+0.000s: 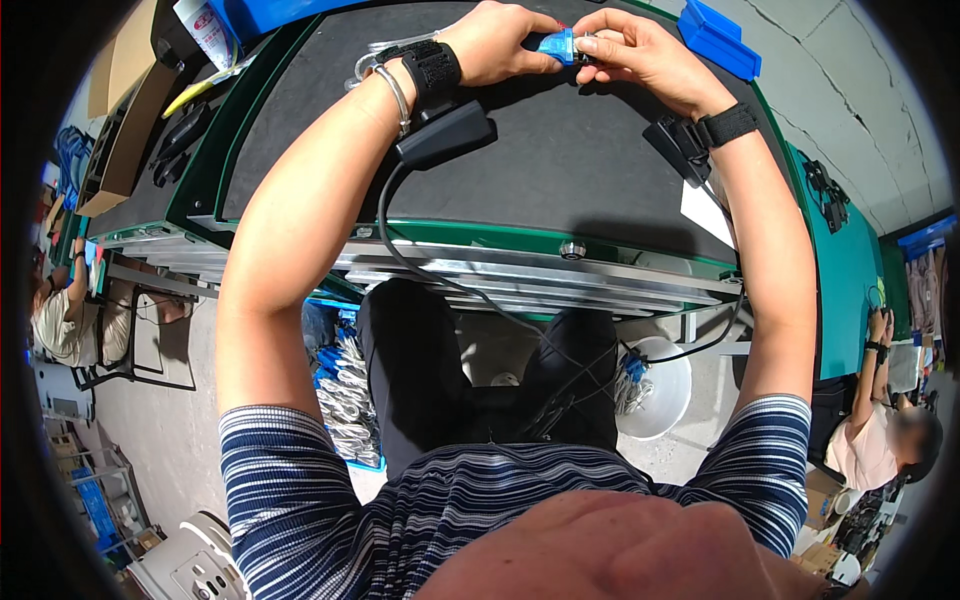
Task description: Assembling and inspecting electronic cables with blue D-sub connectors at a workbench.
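Note:
Over the far part of the dark work mat [560,150], both my hands meet at a small blue cable connector [557,46]. My left hand [492,42] pinches its body between thumb and fingers. From the other side, my right hand [645,58] closes its fingertips on the connector's metal-and-dark front end [581,52]; whether that end is a separate piece I cannot tell. A loop of pale cable [372,62] shows beside my left wrist. Each wrist wears a black strap with a black box, and wires hang from them.
A blue bin [720,40] stands at the far right, and an open cardboard box [120,120] at the left. Below the bench are a blue crate of bundled cables [348,400] and a white bucket [660,390] with more. Other people sit at both sides.

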`<state>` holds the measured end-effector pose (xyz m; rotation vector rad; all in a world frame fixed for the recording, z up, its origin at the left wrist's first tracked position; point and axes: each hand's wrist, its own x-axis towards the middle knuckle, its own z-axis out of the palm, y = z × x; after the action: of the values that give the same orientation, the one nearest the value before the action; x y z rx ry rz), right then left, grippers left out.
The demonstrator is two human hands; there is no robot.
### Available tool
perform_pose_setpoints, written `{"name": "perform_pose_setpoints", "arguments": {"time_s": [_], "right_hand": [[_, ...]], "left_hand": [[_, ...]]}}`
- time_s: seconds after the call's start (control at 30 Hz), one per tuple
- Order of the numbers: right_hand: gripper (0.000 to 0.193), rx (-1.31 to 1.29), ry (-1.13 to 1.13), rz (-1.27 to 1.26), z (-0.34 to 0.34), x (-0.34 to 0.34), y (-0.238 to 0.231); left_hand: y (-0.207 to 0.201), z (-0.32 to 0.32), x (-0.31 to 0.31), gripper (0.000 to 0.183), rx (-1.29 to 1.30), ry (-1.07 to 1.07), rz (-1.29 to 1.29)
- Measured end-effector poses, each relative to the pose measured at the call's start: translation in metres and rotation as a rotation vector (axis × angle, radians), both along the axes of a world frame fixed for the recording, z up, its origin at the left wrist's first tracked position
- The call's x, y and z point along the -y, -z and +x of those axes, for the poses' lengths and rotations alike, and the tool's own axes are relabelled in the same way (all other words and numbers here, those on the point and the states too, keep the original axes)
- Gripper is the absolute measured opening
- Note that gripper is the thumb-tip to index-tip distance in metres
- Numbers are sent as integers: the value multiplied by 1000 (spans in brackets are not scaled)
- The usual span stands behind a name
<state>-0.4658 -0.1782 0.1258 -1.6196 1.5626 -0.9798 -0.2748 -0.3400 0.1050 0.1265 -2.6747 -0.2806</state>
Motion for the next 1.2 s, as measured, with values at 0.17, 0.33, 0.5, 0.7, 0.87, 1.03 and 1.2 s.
{"name": "perform_pose_setpoints", "arguments": {"time_s": [0.17,0.33,0.5,0.7,0.87,1.03,1.2], "right_hand": [[25,280,51,28,9,-2,-7],[25,338,28,28,9,-1,-6],[25,394,3,-1,7,-1,-3],[26,403,10,0,7,-1,-2],[26,433,-7,7,10,-1,-4],[26,488,-47,3,0,-1,0],[41,160,-1,-19,-9,2,7]], "left_hand": [[-3,1,-2,49,-5,12,83],[1,0,0,47,-56,11,76],[-24,12,-22,41,-11,32,264],[-25,11,-23,37,-15,12,203],[-18,9,-18,37,-26,10,232],[-16,4,-17,38,-28,-17,221],[-15,4,-16,39,-13,-16,198]]}}
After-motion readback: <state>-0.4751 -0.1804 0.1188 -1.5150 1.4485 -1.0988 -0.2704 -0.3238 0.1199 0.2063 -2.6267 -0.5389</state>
